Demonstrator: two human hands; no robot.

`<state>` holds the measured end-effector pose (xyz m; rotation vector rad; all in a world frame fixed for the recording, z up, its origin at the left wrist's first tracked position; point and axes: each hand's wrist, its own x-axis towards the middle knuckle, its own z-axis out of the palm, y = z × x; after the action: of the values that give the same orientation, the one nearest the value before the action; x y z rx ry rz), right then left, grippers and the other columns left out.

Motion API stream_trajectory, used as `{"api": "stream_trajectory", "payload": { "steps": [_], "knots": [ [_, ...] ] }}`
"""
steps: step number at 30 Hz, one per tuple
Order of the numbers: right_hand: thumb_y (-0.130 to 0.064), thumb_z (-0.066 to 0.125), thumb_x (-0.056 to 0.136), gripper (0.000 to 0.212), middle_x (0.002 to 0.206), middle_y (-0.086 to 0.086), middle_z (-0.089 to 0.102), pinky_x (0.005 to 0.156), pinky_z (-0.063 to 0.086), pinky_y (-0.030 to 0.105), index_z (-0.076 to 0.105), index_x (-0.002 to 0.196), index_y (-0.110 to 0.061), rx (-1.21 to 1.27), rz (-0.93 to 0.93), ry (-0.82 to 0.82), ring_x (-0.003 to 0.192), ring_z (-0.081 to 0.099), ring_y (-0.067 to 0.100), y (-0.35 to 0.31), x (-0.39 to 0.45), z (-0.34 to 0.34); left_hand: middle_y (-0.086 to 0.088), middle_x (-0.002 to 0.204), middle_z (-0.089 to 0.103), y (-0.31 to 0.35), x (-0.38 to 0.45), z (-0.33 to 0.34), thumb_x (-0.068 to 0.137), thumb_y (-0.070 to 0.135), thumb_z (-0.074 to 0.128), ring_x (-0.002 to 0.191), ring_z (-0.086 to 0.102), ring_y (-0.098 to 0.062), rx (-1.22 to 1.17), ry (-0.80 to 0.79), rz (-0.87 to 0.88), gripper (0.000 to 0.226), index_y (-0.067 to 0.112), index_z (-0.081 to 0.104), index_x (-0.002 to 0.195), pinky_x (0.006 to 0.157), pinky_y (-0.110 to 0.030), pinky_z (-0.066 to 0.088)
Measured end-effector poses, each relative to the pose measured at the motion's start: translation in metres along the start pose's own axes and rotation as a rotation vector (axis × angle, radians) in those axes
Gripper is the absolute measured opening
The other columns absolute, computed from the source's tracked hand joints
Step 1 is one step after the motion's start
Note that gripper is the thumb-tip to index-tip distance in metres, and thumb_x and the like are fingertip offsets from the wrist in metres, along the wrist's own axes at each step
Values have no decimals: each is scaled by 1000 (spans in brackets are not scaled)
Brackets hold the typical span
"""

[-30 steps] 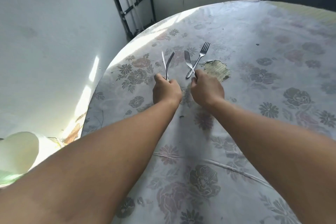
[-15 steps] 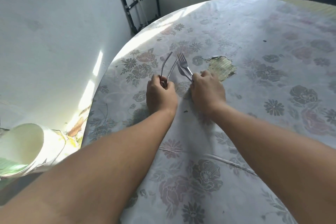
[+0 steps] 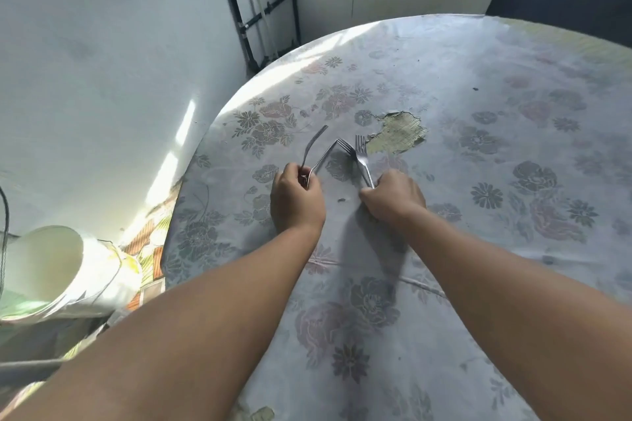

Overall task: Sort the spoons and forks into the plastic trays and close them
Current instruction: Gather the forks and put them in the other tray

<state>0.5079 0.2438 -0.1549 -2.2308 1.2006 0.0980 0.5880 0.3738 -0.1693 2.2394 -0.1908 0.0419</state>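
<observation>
Forks fill both fists over the floral tablecloth (image 3: 478, 181): left hand (image 3: 297, 202) grips two (image 3: 316, 150) (seen edge-on, splayed), right hand (image 3: 393, 198) grips two forks (image 3: 360, 155) beside a torn patch (image 3: 400, 131).

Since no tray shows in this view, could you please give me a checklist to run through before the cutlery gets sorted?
1. Left hand grips two utensils: ok.
2. Right hand grips two forks: ok.
3. Left-hand pieces identified as spoons or forks: cannot tell, seen edge-on.
4. Plastic trays in view: not ok.
5. Loose cutlery left on the tablecloth: none seen, ok.
</observation>
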Motion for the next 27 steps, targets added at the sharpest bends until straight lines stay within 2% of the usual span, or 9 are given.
{"api": "stream_trajectory", "payload": {
  "steps": [3, 5, 9, 12, 15, 17, 19, 23, 27],
  "knots": [
    [-19, 53, 94, 13, 95, 14, 61, 70, 40, 35, 58, 99, -8, -75, -45, 28, 87, 58, 32, 6, -16, -4, -5, 96, 66, 2, -10, -10, 94, 25, 64, 87, 58, -25, -25, 16, -13, 9, 17, 67, 94, 67, -28, 32],
    [-11, 49, 97, 20, 100, 15, 58, 74, 41, 38, 49, 116, -4, -25, -50, 17, 92, 56, 33, 9, -23, -8, -6, 96, 65, 6, -19, -17, 94, 26, 65, 85, 57, -25, -46, 43, -14, 10, 16, 68, 93, 67, -28, 32],
    [-4, 37, 103, 22, 85, 11, 49, 57, 37, 37, 35, 125, -1, 261, 13, -18, 72, 50, 25, 21, -38, -19, -7, 99, 58, 24, -46, -32, 99, 30, 61, 79, 48, -20, -55, 103, -14, 18, 14, 61, 91, 68, -26, 30],
    [-8, 35, 104, 19, 84, 11, 53, 56, 38, 37, 40, 122, -3, 450, -112, 14, 68, 50, 21, 34, -57, -26, -4, 95, 59, 39, -72, -40, 95, 28, 62, 81, 51, -20, -85, 84, -12, 16, 15, 59, 87, 68, -28, 34],
    [-28, 53, 101, 18, 90, 1, 65, 68, 47, 37, 55, 115, -17, 590, -248, -33, 76, 61, 19, 51, -77, -35, -2, 79, 62, 54, -106, -46, 90, 27, 64, 75, 54, -20, -125, 34, 15, 18, 14, 58, 79, 64, -33, 40],
    [-40, 65, 95, 21, 71, -9, 62, 63, 42, 32, 71, 99, -20, 639, -324, -166, 65, 56, 13, 66, -91, -44, 2, 72, 63, 67, -133, -52, 91, 28, 65, 69, 56, -17, -164, 21, 4, 17, 15, 63, 80, 62, -30, 42],
    [-48, 71, 90, 29, 55, -11, 50, 57, 33, 29, 72, 78, -22, 616, -369, -273, 55, 44, 11, 79, -103, -47, 5, 68, 61, 75, -151, -53, 93, 29, 65, 64, 55, -13, -211, 8, -43, 18, 17, 62, 79, 60, -30, 42],
    [-37, 68, 96, 36, 48, -6, 43, 42, 25, 23, 62, 69, -15, 461, -418, -281, 43, 34, 8, 105, -134, -58, 4, 73, 59, 89, -186, -51, 96, 31, 62, 69, 56, -18, -297, -13, -196, 18, 17, 60, 87, 67, -32, 43],
    [-29, 61, 101, 35, 61, 3, 40, 51, 25, 28, 56, 77, -4, 563, -384, -290, 55, 35, 15, 124, -158, -64, -4, 93, 58, 97, -214, -53, 102, 33, 45, 85, 55, -28, -421, 17, -396, 21, 13, 51, 108, 76, -39, 42]
  ]
}}
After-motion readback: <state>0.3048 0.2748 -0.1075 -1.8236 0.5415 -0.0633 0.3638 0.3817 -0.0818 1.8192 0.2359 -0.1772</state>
